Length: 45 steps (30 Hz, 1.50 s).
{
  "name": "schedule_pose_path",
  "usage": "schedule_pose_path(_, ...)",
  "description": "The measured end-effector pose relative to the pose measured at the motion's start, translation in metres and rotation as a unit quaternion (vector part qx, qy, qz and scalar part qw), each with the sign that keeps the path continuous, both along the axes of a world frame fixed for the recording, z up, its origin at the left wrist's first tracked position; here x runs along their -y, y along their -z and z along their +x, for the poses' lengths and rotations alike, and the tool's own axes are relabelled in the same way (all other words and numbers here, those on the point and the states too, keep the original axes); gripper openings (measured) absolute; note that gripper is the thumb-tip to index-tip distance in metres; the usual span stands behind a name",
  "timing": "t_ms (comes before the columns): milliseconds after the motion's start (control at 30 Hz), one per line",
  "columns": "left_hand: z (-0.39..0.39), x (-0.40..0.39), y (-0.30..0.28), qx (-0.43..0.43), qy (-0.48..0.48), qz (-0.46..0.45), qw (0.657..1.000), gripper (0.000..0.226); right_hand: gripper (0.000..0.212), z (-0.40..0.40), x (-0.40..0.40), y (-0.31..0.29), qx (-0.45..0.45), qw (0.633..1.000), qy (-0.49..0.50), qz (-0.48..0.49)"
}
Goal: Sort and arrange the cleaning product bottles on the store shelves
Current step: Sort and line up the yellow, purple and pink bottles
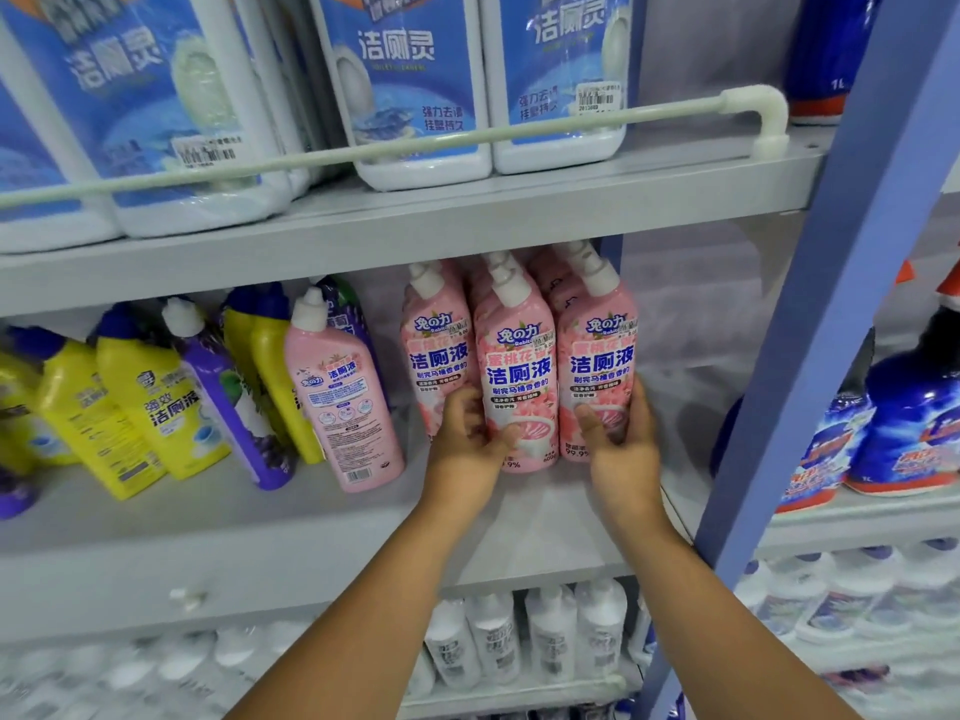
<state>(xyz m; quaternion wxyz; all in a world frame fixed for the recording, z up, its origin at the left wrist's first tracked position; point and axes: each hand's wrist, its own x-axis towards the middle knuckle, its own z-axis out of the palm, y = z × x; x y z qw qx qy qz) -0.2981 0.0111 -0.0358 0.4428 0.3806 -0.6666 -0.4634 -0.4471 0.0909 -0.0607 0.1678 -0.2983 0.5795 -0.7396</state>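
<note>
Three pink bottles stand upright in a tight front row at the right end of the middle shelf point(260, 537), more pink ones behind them. The left hand point(470, 444) curls round the middle bottle point(519, 366), thumb on its label. The right hand point(621, 439) grips the right bottle point(600, 350) beside it. Further left, another pink bottle point(340, 392) leans among yellow bottles point(150, 407) and a purple bottle point(228, 397).
</note>
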Motion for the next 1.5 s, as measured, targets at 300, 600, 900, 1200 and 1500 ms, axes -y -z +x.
schedule_pose_path(300,0.134,0.033,0.001,-0.023,-0.301,-0.105,0.948,0.053,0.056,0.047,-0.011,-0.001,-0.082,0.989,0.115,0.037)
schedule_pose_path(600,0.136,0.048,0.015,0.041,-0.162,-0.041,0.985,0.064,0.077,0.045,0.002,-0.01,-0.117,0.979,0.153,0.062)
schedule_pose_path(900,0.132,0.049,0.008,0.106,0.048,0.006,0.993,0.09,0.082,0.014,-0.004,-0.004,-0.079,0.991,0.087,0.057)
schedule_pose_path(1200,0.089,0.039,0.012,0.115,-0.04,-0.028,0.992,0.089,0.066,0.006,-0.008,0.003,-0.069,0.994,0.034,0.078)
schedule_pose_path(1500,0.075,0.039,0.009,0.049,-0.028,0.034,0.998,0.055,0.071,0.001,-0.005,0.007,-0.067,0.996,0.015,0.061)
